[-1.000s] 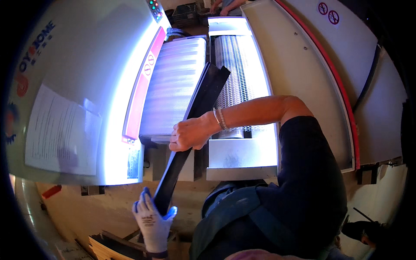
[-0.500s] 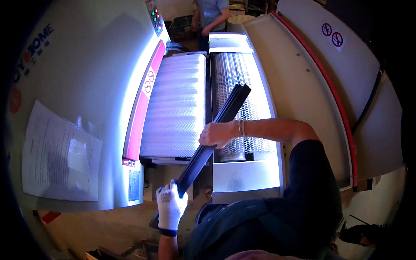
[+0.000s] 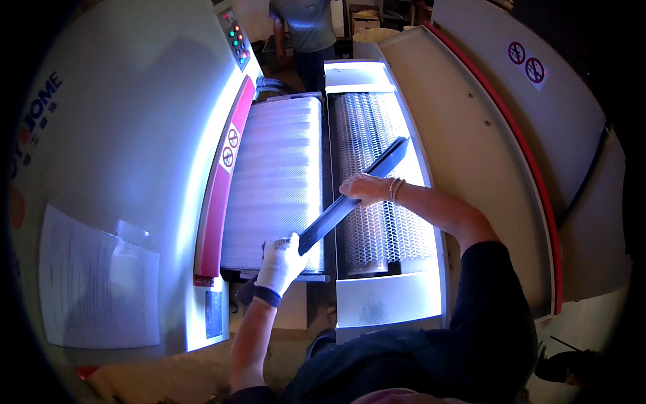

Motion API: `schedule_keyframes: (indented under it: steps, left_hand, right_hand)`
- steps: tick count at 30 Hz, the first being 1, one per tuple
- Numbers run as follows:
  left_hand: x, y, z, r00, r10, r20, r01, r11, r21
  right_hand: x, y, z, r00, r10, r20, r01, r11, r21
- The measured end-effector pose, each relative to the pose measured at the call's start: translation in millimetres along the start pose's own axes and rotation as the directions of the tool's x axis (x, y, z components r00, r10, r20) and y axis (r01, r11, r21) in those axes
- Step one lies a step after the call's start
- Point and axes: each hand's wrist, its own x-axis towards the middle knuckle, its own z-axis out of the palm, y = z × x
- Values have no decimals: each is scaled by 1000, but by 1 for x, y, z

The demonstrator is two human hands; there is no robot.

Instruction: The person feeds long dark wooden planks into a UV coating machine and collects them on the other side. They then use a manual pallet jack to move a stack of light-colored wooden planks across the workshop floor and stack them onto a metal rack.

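A pale machine housing (image 3: 148, 155) is standing well left of the mesh conveyor (image 3: 363, 128), with a white ribbed belt (image 3: 272, 175) lying just beside that conveyor's left side. A co-worker (image 3: 311, 34) is standing beyond its far end. You are holding a long dark strip (image 3: 330, 221) slantwise, its upper end over the mesh conveyor and its lower end to the left of it; whether strip and mesh are touching, you cannot tell here. Your gloved left hand (image 3: 281, 262), left of the mesh conveyor, is clamping the lower part, its fingers partly hidden. Your bare right hand (image 3: 365, 188), above the mesh conveyor, is closing over the upper part, bracelets (image 3: 396, 190) circling the wrist.
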Motion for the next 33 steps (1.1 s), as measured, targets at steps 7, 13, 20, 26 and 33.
schedule_keyframes:
  steps: [7,13,20,26,33]
  left_hand:
    - [88,-35,10,967,220,-125,-215,975,50]
    - [184,-48,21,968,219,122,-242,945,220]
    - [252,-80,51,931,365,-18,-329,859,392]
    - [272,-87,45,908,419,9,-379,811,446]
    - [241,-88,44,938,347,-7,-335,909,247]
  right_hand:
    - [5,57,6,967,252,41,-252,968,13]
    - [1,96,9,908,414,65,-415,910,-10]
    - [2,122,14,844,533,57,-533,846,-10]
    - [9,135,20,801,587,114,-596,800,70]
    - [11,119,8,830,554,72,-554,832,-21]
